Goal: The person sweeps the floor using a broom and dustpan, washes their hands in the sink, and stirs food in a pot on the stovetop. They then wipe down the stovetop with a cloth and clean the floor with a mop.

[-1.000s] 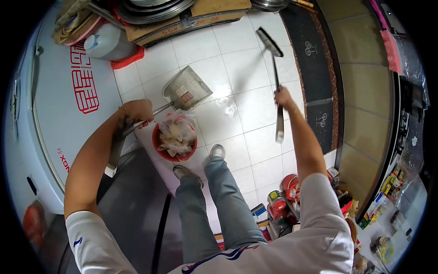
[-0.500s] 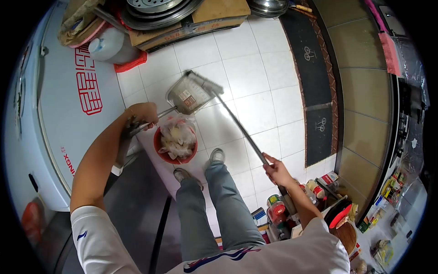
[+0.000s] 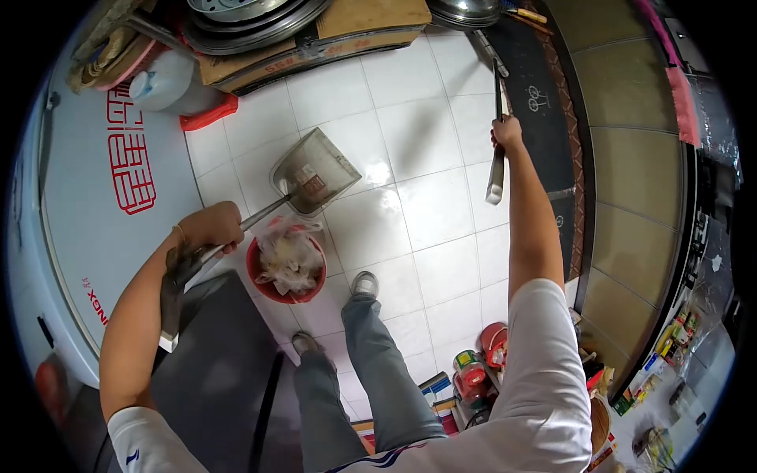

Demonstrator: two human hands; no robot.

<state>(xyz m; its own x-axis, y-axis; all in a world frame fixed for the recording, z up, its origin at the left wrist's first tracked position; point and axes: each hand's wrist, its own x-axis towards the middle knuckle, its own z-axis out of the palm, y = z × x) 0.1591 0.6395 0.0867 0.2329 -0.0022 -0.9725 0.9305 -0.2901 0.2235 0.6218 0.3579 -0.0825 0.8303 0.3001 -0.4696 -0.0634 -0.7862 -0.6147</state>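
Note:
My left hand (image 3: 221,226) is closed around the handle of a long-handled dustpan (image 3: 319,169), whose translucent grey pan rests on or just above the white tiles; I cannot tell which. A paper label shows inside the pan. Just below the dustpan stands a red bin (image 3: 286,298) with a crumpled plastic bag (image 3: 288,256) in it. My right hand (image 3: 507,132) grips the shaft of a broom (image 3: 497,169), held out far to the right. The broom's head (image 3: 489,54) reaches the edge of the dark mat near the metal pots.
A cardboard box (image 3: 315,55) carries stacked metal pans along the top. The white fridge (image 3: 118,229) stands at the left. A dark mat (image 3: 536,110) runs beside tan cabinets (image 3: 631,165). Jars (image 3: 471,370) and other items crowd the floor at lower right.
My right hand has swung the broom up and to the right, away from the dustpan to the mat's edge. The dustpan's pan has turned slightly, and my left hand has shifted down and left.

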